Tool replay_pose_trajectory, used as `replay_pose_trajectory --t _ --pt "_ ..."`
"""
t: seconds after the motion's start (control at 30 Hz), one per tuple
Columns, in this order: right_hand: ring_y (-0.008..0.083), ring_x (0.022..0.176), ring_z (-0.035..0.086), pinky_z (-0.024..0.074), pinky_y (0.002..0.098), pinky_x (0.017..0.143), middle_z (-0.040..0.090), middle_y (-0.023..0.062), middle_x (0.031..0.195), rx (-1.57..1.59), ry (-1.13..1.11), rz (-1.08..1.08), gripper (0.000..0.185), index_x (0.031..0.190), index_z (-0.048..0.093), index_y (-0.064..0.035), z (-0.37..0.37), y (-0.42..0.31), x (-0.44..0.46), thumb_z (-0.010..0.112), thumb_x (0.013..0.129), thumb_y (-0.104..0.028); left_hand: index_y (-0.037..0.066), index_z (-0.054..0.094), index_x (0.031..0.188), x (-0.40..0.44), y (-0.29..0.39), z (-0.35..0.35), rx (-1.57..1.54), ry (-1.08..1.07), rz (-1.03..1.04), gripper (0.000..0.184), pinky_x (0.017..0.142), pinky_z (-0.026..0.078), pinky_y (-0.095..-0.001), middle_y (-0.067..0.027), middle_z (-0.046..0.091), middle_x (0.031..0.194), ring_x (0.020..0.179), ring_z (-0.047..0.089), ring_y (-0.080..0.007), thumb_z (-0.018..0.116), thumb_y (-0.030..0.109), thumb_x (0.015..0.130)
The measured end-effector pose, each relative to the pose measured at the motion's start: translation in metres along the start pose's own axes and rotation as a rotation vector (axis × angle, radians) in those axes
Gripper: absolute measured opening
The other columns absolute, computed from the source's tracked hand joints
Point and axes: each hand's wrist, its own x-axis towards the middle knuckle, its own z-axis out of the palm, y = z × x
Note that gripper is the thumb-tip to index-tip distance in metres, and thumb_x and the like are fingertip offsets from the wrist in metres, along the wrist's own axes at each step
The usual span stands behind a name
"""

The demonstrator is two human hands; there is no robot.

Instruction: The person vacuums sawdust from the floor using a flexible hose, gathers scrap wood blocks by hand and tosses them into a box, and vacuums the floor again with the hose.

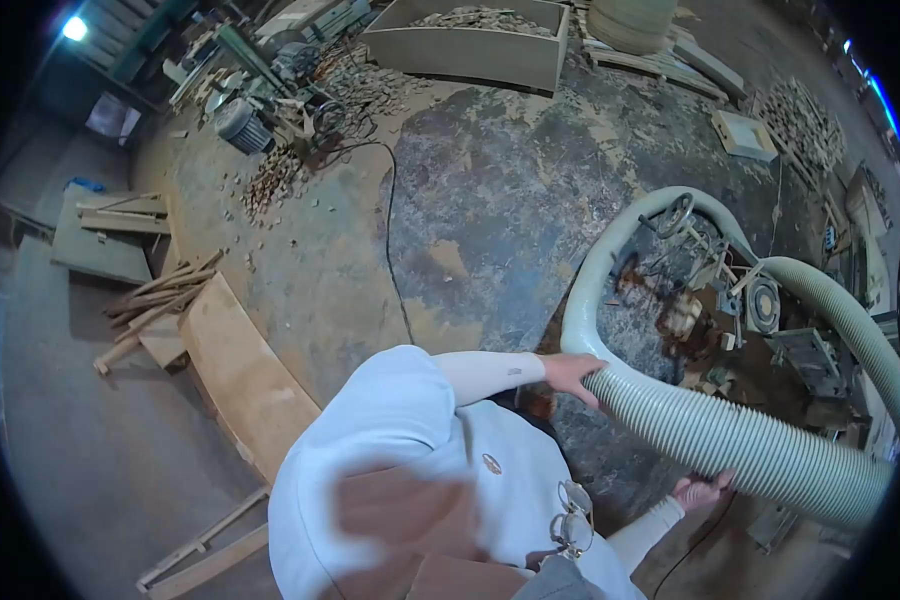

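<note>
A thick, pale green ribbed hose (730, 430) runs in from the right edge in front of me. It bends upward at a smoother stretch, loops round and goes back toward the right. My left hand (573, 377) grips the hose near this bend, fingers partly hidden against its near end. Farther right, my right hand (705, 490) holds the lower side of the ribbed part, with some fingers out of sight beneath it. A pair of glasses (573, 520) hangs at the front of my light top.
Inside the loop stands machinery with a handwheel (676, 216). A motor machine (245, 128) sits among wood scraps at upper left. A large bin (460, 58) of scraps stands at the back. A curved wooden panel (240, 365) lies left, and a black cable (391, 220) crosses the floor.
</note>
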Motion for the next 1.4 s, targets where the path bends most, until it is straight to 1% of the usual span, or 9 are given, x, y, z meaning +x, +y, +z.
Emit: replay_pose_trajectory --t 0.13,0.2,0.27,0.37,0.57,0.63,0.77,1.07,1.4 --pt "0.0343 0.135 0.058 0.0486 0.049 0.115 0.054 0.018 0.159 -0.091 -0.007 -0.099 0.091 0.159 0.047 0.0047 0.034 0.006 0.013 0.087 0.092 -0.041 0.0 0.038 0.166 -0.085 -0.012 -0.01 -0.073 0.246 -0.325 0.11 0.126 0.036 -0.0466 -0.0294 0.048 0.162 0.152 0.045 -0.0415 0.077 0.068 0.088" --pt "0.0351 0.139 0.055 0.0451 0.05 0.119 0.051 0.019 0.16 -0.093 -0.039 -0.078 0.096 0.161 0.041 0.0057 0.05 -0.003 0.011 0.088 0.09 -0.038 0.003 0.04 0.166 -0.122 -0.107 0.017 -0.064 0.35 -0.468 0.113 0.13 0.032 -0.0479 -0.0277 0.041 0.169 0.158 0.04 -0.037 0.073 0.076 0.086" --pt "0.0369 0.142 0.053 0.0418 0.0517 0.123 0.049 0.02 0.162 -0.081 -0.041 -0.127 0.104 0.163 0.035 0.0062 0.061 -0.004 0.012 0.091 0.086 -0.036 0.001 0.042 0.164 -0.178 -0.219 0.046 -0.306 0.333 -0.604 0.112 0.112 0.05 -0.0521 -0.0266 0.059 0.154 0.134 0.063 -0.0389 0.074 0.073 0.086" --pt "0.0382 0.139 0.055 0.0442 0.0512 0.121 0.049 0.0213 0.161 -0.043 -0.012 -0.191 0.107 0.163 0.034 0.0068 0.091 -0.014 -0.004 0.091 0.085 -0.039 -0.005 0.053 0.154 -0.316 -0.193 0.065 -0.074 0.68 -1.003 0.105 0.113 0.05 -0.0494 -0.0293 0.06 0.151 0.135 0.063 -0.0419 0.076 0.07 0.084" --pt "0.0416 0.131 0.063 0.0549 0.0533 0.111 0.054 0.0271 0.155 -0.124 0.194 -0.071 0.101 0.158 0.041 0.0108 0.09 -0.013 -0.024 0.086 0.088 -0.046 -0.006 0.053 0.155 -0.484 -0.191 0.119 -0.396 0.5 -1.318 0.11 0.122 0.043 -0.0473 -0.0327 0.054 0.156 0.147 0.053 -0.0431 0.071 0.077 0.085" --pt "0.0437 0.131 0.063 0.0566 0.0548 0.111 0.055 0.0305 0.153 -0.159 0.296 -0.165 0.095 0.154 0.048 0.0112 0.089 0.005 -0.038 0.082 0.09 -0.049 -0.008 0.064 0.143 -0.515 -0.239 0.176 -0.306 0.676 -1.335 0.101 0.115 0.049 -0.0486 -0.0339 0.065 0.143 0.135 0.063 -0.0455 0.07 0.076 0.086" --pt "0.0443 0.135 0.062 0.0552 0.0558 0.114 0.053 0.0311 0.156 -0.178 0.484 -0.056 0.095 0.155 0.049 0.0099 0.075 0.021 -0.096 0.075 0.093 -0.058 -0.005 0.067 0.141 -0.545 -0.237 0.143 -0.39 0.433 -1.114 0.097 0.109 0.052 -0.0498 -0.0324 0.071 0.134 0.125 0.069 -0.0455 0.071 0.075 0.086" --pt "0.0406 0.144 0.056 0.0459 0.0516 0.119 0.051 0.0233 0.164 -0.524 0.497 0.075 0.082 0.162 0.05 -0.0026 0.001 0.124 -0.146 0.054 0.105 -0.063 -0.003 0.047 0.16 -0.55 -0.228 -0.118 -0.313 0.658 -1.064 0.097 0.121 0.044 -0.0444 -0.0291 0.053 0.159 0.148 0.053 -0.0361 0.075 0.061 0.093" --pt "0.0419 0.138 0.059 0.0467 0.0508 0.117 0.055 0.0277 0.157 -0.346 0.691 0.266 0.093 0.153 0.052 0.0093 -0.004 0.109 -0.139 0.064 0.1 -0.067 -0.003 0.045 0.162 -0.49 -0.195 -0.163 -0.157 0.441 -1.002 0.095 0.117 0.048 -0.0442 -0.0299 0.058 0.153 0.141 0.059 -0.037 0.076 0.057 0.095"
